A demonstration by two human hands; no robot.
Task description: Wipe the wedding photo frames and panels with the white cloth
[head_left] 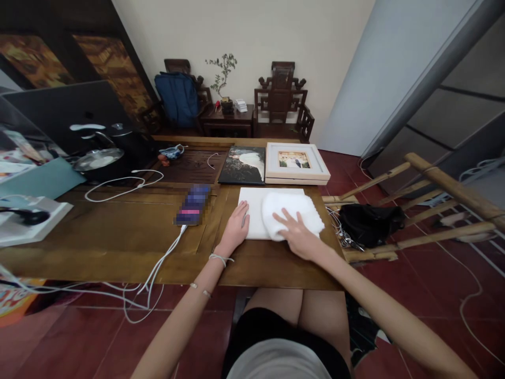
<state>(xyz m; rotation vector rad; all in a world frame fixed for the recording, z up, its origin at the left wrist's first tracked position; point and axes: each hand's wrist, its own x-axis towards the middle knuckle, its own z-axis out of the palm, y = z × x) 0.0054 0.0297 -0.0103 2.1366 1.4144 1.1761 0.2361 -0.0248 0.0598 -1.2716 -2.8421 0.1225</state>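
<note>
Your right hand [296,235] is lying flat, fingers spread, on the white cloth [292,213], which sits on the white board [252,210] near the table's [118,231] front edge. Your left hand [235,226] rests open-fingered on the board's left edge, at about 9 o'clock from the cloth. Framed photo [295,162] is at 12.

A white cloth [292,215] lies on a white flat board [254,218] near the front edge of the brown wooden table [118,237] — white on white, with white cables [158,273] trailing over that same edge. Toward the back edge sit a cream-white picture frame [296,163] and a dark photo print [242,165] with a pale figure, and the floor [414,284] is dark red tile.
</note>
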